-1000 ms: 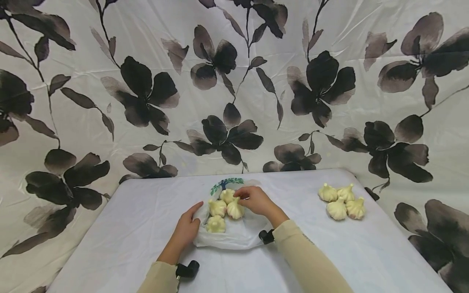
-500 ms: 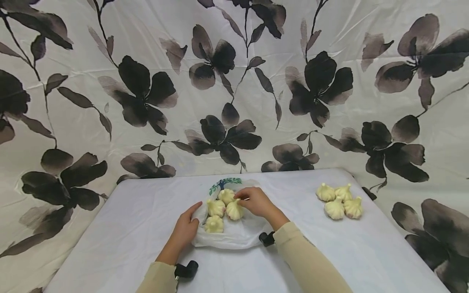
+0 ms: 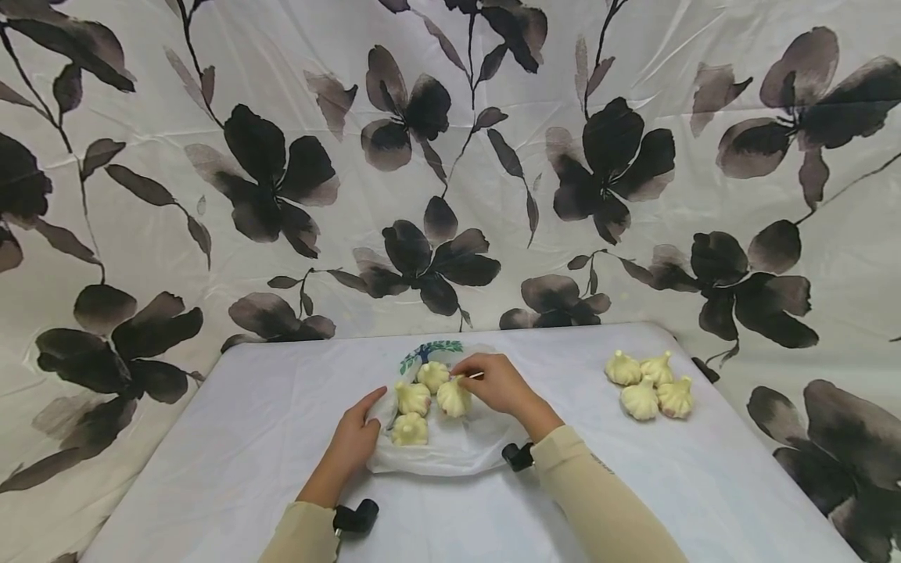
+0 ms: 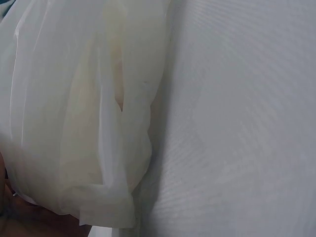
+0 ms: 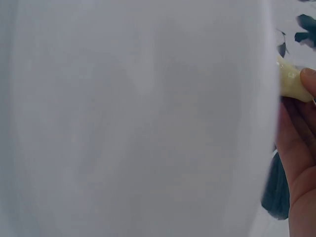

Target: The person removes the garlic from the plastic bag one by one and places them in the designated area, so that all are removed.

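Note:
A white plastic bag (image 3: pixel 450 461) with a green-and-blue tree print lies mouth open on the table. My left hand (image 3: pixel 355 438) grips its left edge; in the left wrist view the plastic (image 4: pixel 74 123) covers most of the fingers. My right hand (image 3: pixel 496 385) pinches a garlic bulb (image 3: pixel 454 399) by its stem over the bag's opening. In the right wrist view that garlic's pale neck (image 5: pixel 291 81) shows between thumb and fingers, with white plastic filling the rest. Three more garlic bulbs (image 3: pixel 413 399) sit in the bag, left of the held one.
Several garlic bulbs (image 3: pixel 640 400) stand in a cluster on the right side of the white-covered table (image 3: pixel 267 407). Behind the table hangs a floral cloth (image 3: pixel 436 180). A small black camera is strapped on each wrist.
The right hand has lifted the pinched garlic slightly, up and to the right, away from the other bulbs. My left hand keeps its hold on the bag. The head view has drifted slightly.

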`<state>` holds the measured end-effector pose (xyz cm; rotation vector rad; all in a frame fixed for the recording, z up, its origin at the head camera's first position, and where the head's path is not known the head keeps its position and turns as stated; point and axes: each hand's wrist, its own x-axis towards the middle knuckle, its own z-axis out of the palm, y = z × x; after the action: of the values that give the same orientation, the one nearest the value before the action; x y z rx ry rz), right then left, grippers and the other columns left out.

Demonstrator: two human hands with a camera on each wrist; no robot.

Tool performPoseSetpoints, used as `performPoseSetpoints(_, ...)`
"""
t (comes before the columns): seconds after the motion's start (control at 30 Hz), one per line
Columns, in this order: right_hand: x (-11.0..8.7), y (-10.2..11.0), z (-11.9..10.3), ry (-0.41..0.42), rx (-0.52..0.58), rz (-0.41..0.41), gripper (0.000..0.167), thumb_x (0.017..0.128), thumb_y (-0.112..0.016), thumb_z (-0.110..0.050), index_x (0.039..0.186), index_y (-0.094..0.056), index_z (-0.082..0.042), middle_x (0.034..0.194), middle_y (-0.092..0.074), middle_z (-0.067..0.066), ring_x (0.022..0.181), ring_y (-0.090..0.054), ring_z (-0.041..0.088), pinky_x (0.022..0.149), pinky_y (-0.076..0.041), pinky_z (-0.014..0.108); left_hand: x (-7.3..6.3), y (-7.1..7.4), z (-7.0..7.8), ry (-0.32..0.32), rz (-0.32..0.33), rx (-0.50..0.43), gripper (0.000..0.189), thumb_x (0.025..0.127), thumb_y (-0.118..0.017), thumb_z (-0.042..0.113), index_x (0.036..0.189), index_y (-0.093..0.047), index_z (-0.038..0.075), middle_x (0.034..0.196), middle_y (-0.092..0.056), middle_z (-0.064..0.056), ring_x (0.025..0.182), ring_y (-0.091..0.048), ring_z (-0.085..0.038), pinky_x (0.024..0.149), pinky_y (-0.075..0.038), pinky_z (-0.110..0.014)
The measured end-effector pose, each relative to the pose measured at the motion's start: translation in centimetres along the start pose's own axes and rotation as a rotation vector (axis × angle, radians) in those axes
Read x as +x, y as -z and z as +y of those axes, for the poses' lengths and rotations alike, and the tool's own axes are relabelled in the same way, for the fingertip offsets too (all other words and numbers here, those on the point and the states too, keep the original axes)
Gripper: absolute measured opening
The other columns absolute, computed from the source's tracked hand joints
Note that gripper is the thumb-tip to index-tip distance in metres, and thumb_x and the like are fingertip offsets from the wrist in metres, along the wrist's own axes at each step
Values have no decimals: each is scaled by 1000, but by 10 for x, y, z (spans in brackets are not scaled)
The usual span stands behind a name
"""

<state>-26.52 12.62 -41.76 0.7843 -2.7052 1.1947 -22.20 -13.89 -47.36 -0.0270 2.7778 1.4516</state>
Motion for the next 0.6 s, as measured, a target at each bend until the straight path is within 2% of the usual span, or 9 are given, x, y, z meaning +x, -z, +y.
performPoseSetpoints(0.33, -4, 16, -1, -6, -17, 44, 18, 91, -64, -14, 106, -74, -13, 105, -72, 0, 98, -68, 15, 84, -57, 26, 3, 3, 1, 6, -1, -4, 62, 89, -36, 1, 149, -38, 17, 156, -34, -13, 147, -25, -35, 117, -23, -56)
performPoseSetpoints(0.6, -13, 34, 4, 0, -18, 89, 20, 91, -64, -14, 109, -73, -13, 110, -71, 2, 99, -68, 18, 82, -58, 26, 2, 1, -1, 10, -7, 5, 62, 89, -36, 1, 150, -38, 18, 157, -33, -14, 147, -24, -36, 117, -23, -57)
